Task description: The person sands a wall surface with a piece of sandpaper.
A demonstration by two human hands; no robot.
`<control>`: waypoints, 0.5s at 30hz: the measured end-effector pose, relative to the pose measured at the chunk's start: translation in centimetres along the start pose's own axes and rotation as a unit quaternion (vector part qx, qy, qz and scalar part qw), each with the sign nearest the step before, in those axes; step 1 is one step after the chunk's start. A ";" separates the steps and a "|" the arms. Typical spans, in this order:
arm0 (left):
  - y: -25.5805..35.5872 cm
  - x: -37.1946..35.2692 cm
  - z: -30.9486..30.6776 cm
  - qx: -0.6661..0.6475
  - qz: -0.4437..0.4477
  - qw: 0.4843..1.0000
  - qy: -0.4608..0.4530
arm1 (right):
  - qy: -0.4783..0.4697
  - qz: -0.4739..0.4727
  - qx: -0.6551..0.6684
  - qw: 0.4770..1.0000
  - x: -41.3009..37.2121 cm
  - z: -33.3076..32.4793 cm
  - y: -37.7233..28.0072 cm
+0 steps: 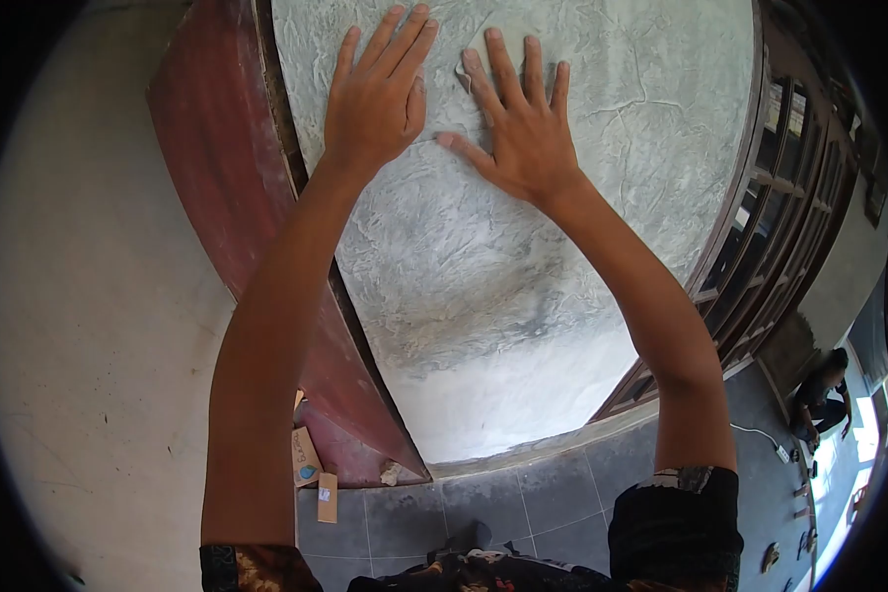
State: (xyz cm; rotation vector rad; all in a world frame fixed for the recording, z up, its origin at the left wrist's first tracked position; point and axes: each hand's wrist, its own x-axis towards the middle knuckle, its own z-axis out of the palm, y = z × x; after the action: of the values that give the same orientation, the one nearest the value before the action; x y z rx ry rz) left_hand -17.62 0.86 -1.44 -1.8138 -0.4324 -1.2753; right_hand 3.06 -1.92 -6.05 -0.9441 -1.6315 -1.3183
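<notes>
Both my arms reach up to a rough grey plastered wall (523, 286) with swirled, uneven texture and thin cracks. My left hand (373, 104) is at the wall's upper left, fingers stretched out, palm toward the surface. To its right my right hand (528, 133) lies against the plaster with its fingers spread and thumb out to the side. Neither hand holds a tool. The plaster looks darker around the middle and paler toward the bottom.
A dark red wooden panel (217, 148) borders the wall on the left. Wood-framed windows (775, 197) stand at right. Cardboard boxes (327, 498) lie on the grey tiled floor (483, 503). Far right, a person (821, 400) crouches near a white power strip (782, 454).
</notes>
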 end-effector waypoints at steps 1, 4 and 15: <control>0.0 -0.2 0.0 -0.006 -0.002 1.000 0.001 | -0.005 0.000 -0.004 1.000 -2.5 0.0 -0.9; 0.1 -1.0 0.0 -0.010 -0.008 1.000 0.012 | -0.060 0.002 0.021 0.998 -6.0 0.1 -2.1; 0.2 -1.5 1.7 0.021 -0.027 0.997 0.065 | -0.095 -0.001 0.018 0.995 -5.6 -0.3 -3.0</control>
State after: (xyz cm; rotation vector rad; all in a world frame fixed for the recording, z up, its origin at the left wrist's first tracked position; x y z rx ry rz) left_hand -17.12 2.35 -3.08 -1.6822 -0.4362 -1.4027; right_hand 2.52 -3.06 -12.25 -1.0734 -1.7946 -1.2269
